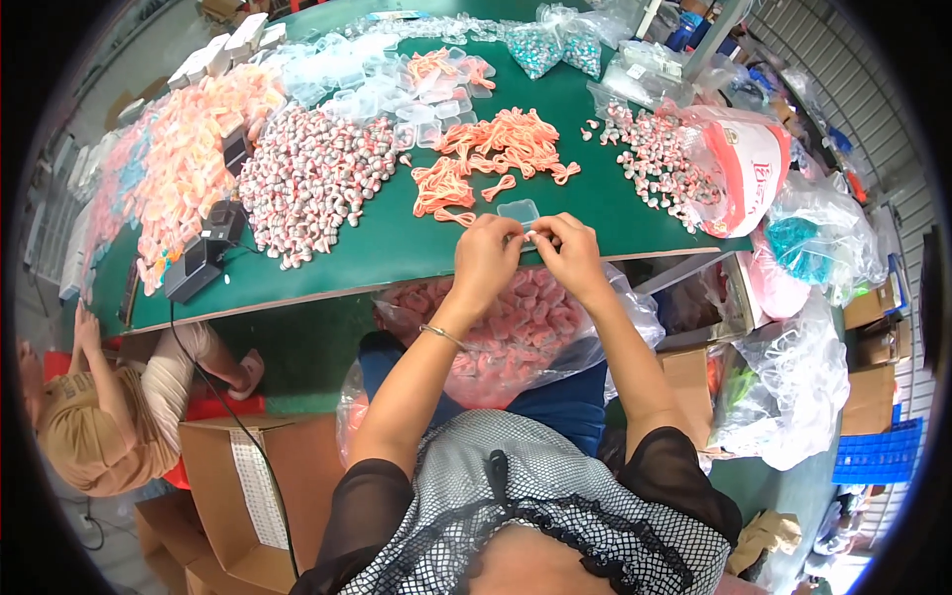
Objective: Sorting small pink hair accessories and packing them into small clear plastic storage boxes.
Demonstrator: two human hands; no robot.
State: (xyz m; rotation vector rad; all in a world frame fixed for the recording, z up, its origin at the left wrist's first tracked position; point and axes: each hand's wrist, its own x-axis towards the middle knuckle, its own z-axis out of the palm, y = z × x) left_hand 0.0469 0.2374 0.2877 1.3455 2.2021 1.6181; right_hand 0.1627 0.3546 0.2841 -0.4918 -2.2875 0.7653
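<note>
Piece (529, 235): small, pale; sits between both sets of fingertips, at the near edge of green table (620, 213); mostly covered by fingers, cannot tell its kind

Left hand (489, 260): thumb and fingers drawn into a close pinch, almost no gap; has hold of one side of piece; wears thin bracelet (443, 335) at wrist

Right hand (568, 248): likewise pinched nearly closed, on the opposite side of piece; almost meets the other

Case (518, 209): clear, lies on table just beyond fingertips; cannot tell whether touching them

Cords (511, 139): orange, tied in small bundles, heaped just beyond case

Bits (317, 178): pink and grey, in a large heap left of cords; more of the same kind at right, loose by mouth of red-and-white bag (749, 169)

Farther left: black devices (193, 276) near table edge, with cable; pale orange pile (198, 139) behind

Beyond: clear cases, scattered

Below table edge: clear plastic sack (643, 315) of pink pieces, under forearms

Lower left: carton (307, 466), open; past it, seated co-worker (104, 436), near table's left end
</note>
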